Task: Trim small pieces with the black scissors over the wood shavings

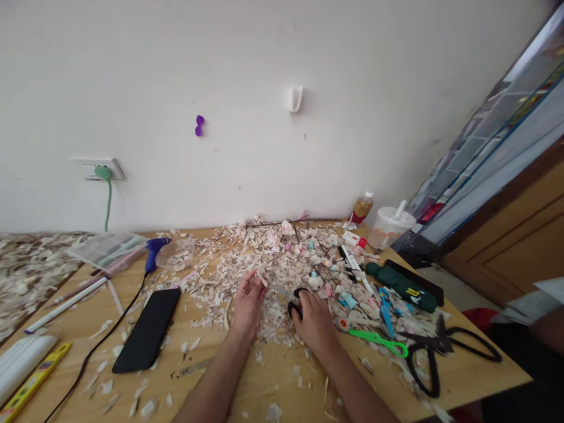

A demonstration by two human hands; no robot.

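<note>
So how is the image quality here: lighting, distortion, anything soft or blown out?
Head view: even, soft light with faint shadows under the hands; wide-angle bending tilts the window frame and curves the table edge; the left hand, right hand and black-handled scissors are fairly sharp; small scraps blur together; no strong glare.

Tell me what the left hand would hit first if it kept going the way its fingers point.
Probably the pile of pale scraps right beyond the left hand, whose fingers already touch a scrap; depth is hard to judge.
</note>
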